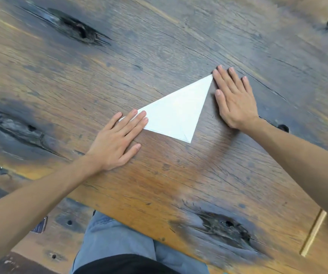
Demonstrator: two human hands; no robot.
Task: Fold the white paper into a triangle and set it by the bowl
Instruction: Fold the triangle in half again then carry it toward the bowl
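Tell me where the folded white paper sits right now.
In the head view, the white paper lies flat on the wooden table, centre-right, between the hands: left hand fingers on its left corner, right hand beside its upper right tip.

Bare forearms, blue jeans (119, 236), black top (123, 264)

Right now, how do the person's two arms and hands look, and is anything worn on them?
Both forearms are bare up to the picture's edge: no sleeves show. The left hand and the right hand have no gloves, and I see no rings, watch or bracelet on fingers or wrists. The fingernails are short and unpainted. Lower down, the person wears light blue denim trousers and a black top.
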